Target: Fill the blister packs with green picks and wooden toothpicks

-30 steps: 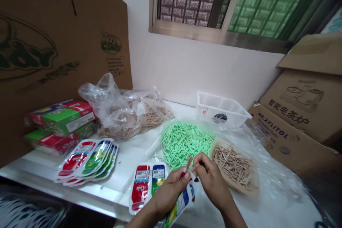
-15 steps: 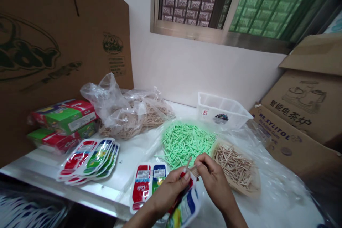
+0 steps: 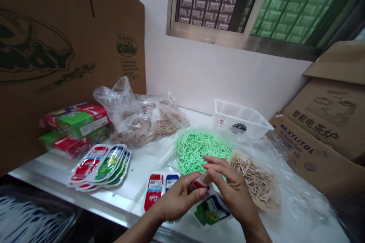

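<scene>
My left hand [image 3: 179, 197] is closed around the red half of a two-part candy packet [image 3: 212, 209], whose blue and green half hangs below toward the right. A small bundle of light brown sticks [image 3: 204, 177] stands out of the top of the red half. My right hand [image 3: 234, 186] is at the upper ends of these sticks, its fingers stretched out and its thumb against or close beside them. Behind the hands lies a heap of green sticks [image 3: 196, 148]. A tray of brown sticks [image 3: 255, 178] is just right of my right hand. Another packet [image 3: 154, 190] lies partly behind my left hand.
Stacked packets [image 3: 99, 165] lie at the left, before candy boxes [image 3: 76, 121]. A clear bag of brown sticks [image 3: 151, 121] is at the back, near a white plastic bin [image 3: 242, 117]. Cardboard boxes [image 3: 319, 121] stand at the right; a large carton [image 3: 114, 19] at the left.
My right hand's fingers have stretched out from a pinch on the sticks. The sticks now stand in the packet's red half, and the packet has swung to the right. The view has shifted slightly.
</scene>
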A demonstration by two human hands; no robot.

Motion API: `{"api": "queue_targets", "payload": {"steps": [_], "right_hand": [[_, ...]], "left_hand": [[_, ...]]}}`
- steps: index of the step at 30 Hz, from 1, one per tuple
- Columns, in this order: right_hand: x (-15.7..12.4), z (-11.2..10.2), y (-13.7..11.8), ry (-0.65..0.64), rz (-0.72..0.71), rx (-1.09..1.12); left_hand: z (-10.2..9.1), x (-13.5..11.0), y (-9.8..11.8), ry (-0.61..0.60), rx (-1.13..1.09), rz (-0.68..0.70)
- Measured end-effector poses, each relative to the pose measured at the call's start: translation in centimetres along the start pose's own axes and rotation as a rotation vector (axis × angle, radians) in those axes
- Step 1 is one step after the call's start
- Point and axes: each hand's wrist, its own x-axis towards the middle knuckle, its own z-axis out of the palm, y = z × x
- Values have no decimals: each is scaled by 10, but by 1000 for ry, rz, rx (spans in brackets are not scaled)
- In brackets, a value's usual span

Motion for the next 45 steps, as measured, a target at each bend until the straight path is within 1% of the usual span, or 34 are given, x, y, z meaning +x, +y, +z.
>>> {"api": "queue_targets", "payload": {"steps": [2, 3, 6, 7, 8, 9, 10, 13, 14, 16, 18, 20, 22, 25, 27, 29, 30, 32, 34, 36, 38, 40, 41, 43, 45], "right_hand": [[0, -2, -3, 32, -29, -15], [0, -4, -5, 84, -30, -8], [-1, -9, -6, 337, 6, 100], [-1, -11, -4, 395, 25, 160], [-2, -12, -2, 412, 52, 215], [-3, -12, 1, 388, 88, 249], [-4, -12, 5, 338, 130, 252], [-9, -4, 15, 144, 225, 149], [-10, 0, 16, 80, 224, 128], [-12, 9, 18, -28, 171, 149], [-12, 18, 17, -84, 114, 176], [-10, 27, 16, -76, 70, 146], [-6, 35, 17, -15, 20, 83], [2, 45, 17, 88, -74, 36], [7, 51, 16, 88, -108, 33], [12, 59, 14, 55, -103, 53], [15, 64, 14, 33, -78, 64], [24, 80, 12, -14, -10, 78], [38, 103, 11, -70, 23, 73], [58, 134, 9, -132, -6, 37], [81, 171, 9, -193, -49, -41], [104, 211, 10, -265, -49, -128], [113, 230, 11, -292, -51, -143], [126, 265, 15, -332, -48, -166], [131, 290, 19, -358, -43, -203]], "left_hand": [[-2, -1, 2, 18, -21, -3], [-3, -1, 2, 34, -35, -17], [-9, -3, 2, 99, -96, -60], [-11, -4, 2, 130, -117, -71], [-14, -5, 2, 165, -137, -83], [-17, -6, 3, 201, -149, -99], [-21, -7, 5, 236, -153, -113], [-29, -10, 12, 319, -133, -113], [-31, -11, 15, 340, -120, -103], [-34, -14, 17, 379, -117, -90], [-38, -17, 17, 412, -140, -98], [-42, -21, 17, 429, -164, -114], [-47, -25, 17, 422, -174, -119], [-54, -33, 19, 424, -171, -50], [-59, -39, 19, 451, -144, -8], [-64, -47, 16, 482, -121, -36], [-67, -51, 15, 500, -103, -62], [-78, -60, 13, 568, -37, -98], [-94, -72, 14, 674, 94, -100], [-118, -85, 17, 797, 269, -101], [-147, -99, 21, 893, 458, -142], [-177, -112, 21, 985, 705, -230], [-191, -118, 20, 998, 826, -277], [-215, -127, 16, 1007, 1035, -425], [-229, -133, 12, 984, 1201, -581]]}}
